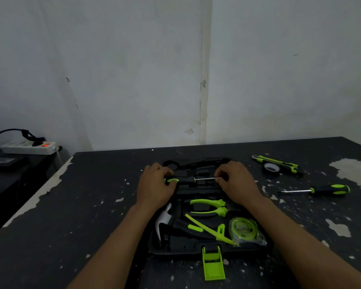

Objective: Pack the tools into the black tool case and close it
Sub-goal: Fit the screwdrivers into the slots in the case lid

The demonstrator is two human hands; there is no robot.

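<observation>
The black tool case (175, 250) lies open on the table, its green latch (214, 265) hanging toward me. Green-handled pliers (208, 207), a hammer (165, 221) and a green tape measure (245, 228) rest in its near half. Across the far half lies a black-and-green screwdriver (188, 180). My left hand (154, 184) grips its handle; my right hand (236, 182) pinches the tip of its metal shaft. Outside the case at the right lie a second screwdriver (323, 189), a utility knife (279, 162) and a roll of black tape (270, 168).
The dark table (92, 205) has chipped paint and ends at a white wall behind. Off its left edge, a white power strip (29, 147) with a lit red switch sits on a lower dark surface.
</observation>
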